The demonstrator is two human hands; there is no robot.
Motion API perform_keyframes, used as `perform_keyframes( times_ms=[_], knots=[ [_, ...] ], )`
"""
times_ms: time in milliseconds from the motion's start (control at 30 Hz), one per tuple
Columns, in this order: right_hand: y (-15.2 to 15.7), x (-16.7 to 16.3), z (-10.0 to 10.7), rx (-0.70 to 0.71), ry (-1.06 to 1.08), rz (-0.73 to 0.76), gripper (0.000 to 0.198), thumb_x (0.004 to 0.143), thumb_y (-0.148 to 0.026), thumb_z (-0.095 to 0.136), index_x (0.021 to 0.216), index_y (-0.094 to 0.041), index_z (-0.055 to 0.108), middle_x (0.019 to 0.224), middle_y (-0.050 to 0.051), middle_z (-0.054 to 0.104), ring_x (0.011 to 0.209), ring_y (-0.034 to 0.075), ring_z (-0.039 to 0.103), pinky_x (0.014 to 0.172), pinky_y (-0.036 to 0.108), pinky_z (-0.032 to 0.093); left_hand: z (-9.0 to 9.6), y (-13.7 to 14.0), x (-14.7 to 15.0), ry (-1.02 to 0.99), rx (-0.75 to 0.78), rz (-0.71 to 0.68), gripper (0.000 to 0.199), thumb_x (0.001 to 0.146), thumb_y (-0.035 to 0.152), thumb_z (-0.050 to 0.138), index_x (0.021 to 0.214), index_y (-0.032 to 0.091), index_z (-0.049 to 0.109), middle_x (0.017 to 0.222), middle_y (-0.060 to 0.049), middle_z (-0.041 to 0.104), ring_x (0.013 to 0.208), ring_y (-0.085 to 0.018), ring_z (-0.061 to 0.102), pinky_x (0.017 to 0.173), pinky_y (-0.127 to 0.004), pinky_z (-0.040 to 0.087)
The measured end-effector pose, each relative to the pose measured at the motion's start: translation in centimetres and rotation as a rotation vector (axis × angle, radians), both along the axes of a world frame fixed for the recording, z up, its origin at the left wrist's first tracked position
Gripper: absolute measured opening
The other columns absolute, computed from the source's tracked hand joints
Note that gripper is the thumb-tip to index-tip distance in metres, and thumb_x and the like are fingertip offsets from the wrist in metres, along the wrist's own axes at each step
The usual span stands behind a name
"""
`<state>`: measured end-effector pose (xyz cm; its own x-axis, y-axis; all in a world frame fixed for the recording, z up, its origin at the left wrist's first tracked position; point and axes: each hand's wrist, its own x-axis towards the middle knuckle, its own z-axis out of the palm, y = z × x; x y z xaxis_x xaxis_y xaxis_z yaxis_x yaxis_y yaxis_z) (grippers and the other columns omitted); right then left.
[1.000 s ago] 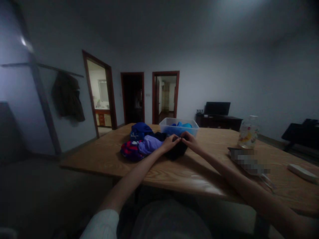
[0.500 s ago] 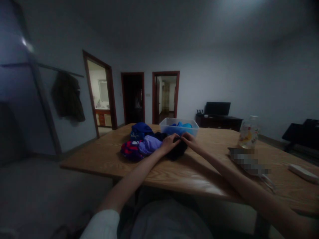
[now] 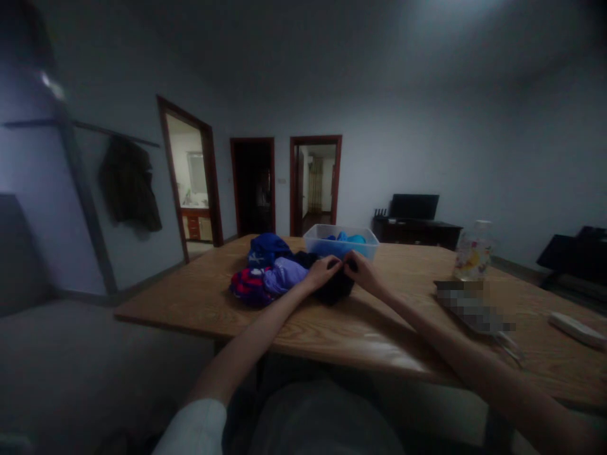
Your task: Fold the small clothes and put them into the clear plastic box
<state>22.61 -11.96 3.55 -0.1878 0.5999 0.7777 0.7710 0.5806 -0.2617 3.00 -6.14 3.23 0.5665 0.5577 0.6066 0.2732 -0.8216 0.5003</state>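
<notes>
Both hands pinch the upper edge of a black piece of cloth (image 3: pixel 336 287) that hangs down onto the wooden table (image 3: pixel 213 309). My left hand (image 3: pixel 323 272) is closed on its left part, my right hand (image 3: pixel 359 268) on its right part, the fingertips close together. What kind of garment it is, I cannot make out. Beside my left hand lies a heap of cloths: a lilac one (image 3: pixel 286 276), a red and purple patterned one (image 3: pixel 249 287) and a blue one (image 3: pixel 269 248). Just behind the hands stands a clear plastic box (image 3: pixel 310 239) with blue cloth (image 3: pixel 355 239) inside.
To the right on the table are a clear jar (image 3: pixel 473 253) with a coloured print, a flat packet (image 3: pixel 467 309), partly blurred, and a white elongated object (image 3: pixel 576 328). Farther back, a dark cabinet (image 3: pixel 417 232) with a screen (image 3: pixel 414 206) stands by the wall.
The hands have shifted slightly on the black cloth, my right hand turning a little with its fingers more curled. The box and the heap have stayed in place.
</notes>
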Motion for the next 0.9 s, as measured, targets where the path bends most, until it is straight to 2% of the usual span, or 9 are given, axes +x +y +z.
perform_keyframes(
  times_ms=[100, 233, 333, 433, 567, 733, 900],
  knots=[
    [-0.3, 0.1, 0.2, 0.008, -0.007, 0.001, 0.011, 0.093, -0.029, 0.054, 0.097, -0.020, 0.058, 0.092, 0.007, 0.068, 0.078, 0.020, 0.060, 0.072, 0.031, 0.046, -0.2, -0.1, 0.0, 0.015, 0.107, 0.022, 0.031, 0.103, 0.043, 0.054, 0.121, 0.022, 0.068, 0.120, -0.005, 0.074, 0.111, -0.021, 0.069, 0.102, -0.033, 0.051],
    [0.6, 0.8, -0.2, -0.105, 0.100, 0.081, 0.028, 0.100, -0.046, 0.050, 0.098, -0.021, 0.061, 0.089, 0.005, 0.068, 0.074, 0.019, 0.060, 0.068, 0.030, 0.047, -0.5, -0.4, -0.1, 0.054, 0.243, 0.072, 0.031, 0.102, 0.042, 0.057, 0.126, 0.023, 0.064, 0.123, -0.005, 0.071, 0.112, -0.021, 0.069, 0.099, -0.033, 0.053],
    [1.5, 1.1, -0.7, -0.201, 0.160, 0.118, 0.044, 0.099, -0.060, 0.049, 0.091, -0.020, 0.065, 0.079, 0.004, 0.066, 0.069, 0.019, 0.057, 0.061, 0.029, 0.045, -0.5, -0.5, -0.2, 0.056, 0.272, 0.108, 0.031, 0.102, 0.041, 0.057, 0.127, 0.024, 0.062, 0.123, -0.005, 0.070, 0.113, -0.021, 0.068, 0.099, -0.032, 0.053],
    [1.9, 1.2, -0.8, -0.229, 0.178, 0.127, 0.051, 0.095, -0.068, 0.053, 0.087, -0.019, 0.068, 0.075, 0.004, 0.065, 0.065, 0.018, 0.055, 0.057, 0.028, 0.042, -0.3, -0.6, -0.3, 0.070, 0.256, 0.124, 0.031, 0.101, 0.043, 0.060, 0.125, 0.024, 0.063, 0.122, -0.005, 0.071, 0.112, -0.021, 0.069, 0.099, -0.032, 0.053],
    [1.6, 1.3, -0.4, -0.195, 0.182, 0.158, 0.048, 0.094, -0.065, 0.059, 0.093, -0.019, 0.072, 0.084, 0.005, 0.070, 0.073, 0.020, 0.060, 0.065, 0.029, 0.047, -0.2, -0.8, -0.5, 0.076, 0.210, 0.161, 0.035, 0.100, 0.050, 0.058, 0.123, 0.025, 0.062, 0.120, -0.005, 0.072, 0.111, -0.022, 0.069, 0.095, -0.033, 0.053],
    [1.0, 0.9, 0.3, -0.143, 0.198, 0.174, 0.039, 0.095, -0.058, 0.060, 0.096, -0.020, 0.068, 0.092, 0.006, 0.071, 0.084, 0.022, 0.064, 0.076, 0.033, 0.051, 0.0, -1.1, -0.4, 0.120, 0.153, 0.197, 0.041, 0.101, 0.057, 0.051, 0.122, 0.024, 0.063, 0.116, -0.006, 0.073, 0.108, -0.024, 0.070, 0.093, -0.034, 0.054],
    [0.9, 0.6, 0.1, -0.075, 0.204, 0.134, 0.026, 0.093, -0.047, 0.061, 0.095, -0.021, 0.063, 0.091, 0.005, 0.068, 0.083, 0.022, 0.062, 0.075, 0.033, 0.051, 0.2, -1.1, -0.4, 0.114, 0.132, 0.200, 0.040, 0.105, 0.054, 0.042, 0.120, 0.025, 0.065, 0.114, -0.007, 0.074, 0.107, -0.024, 0.071, 0.096, -0.035, 0.053]
  ],
)
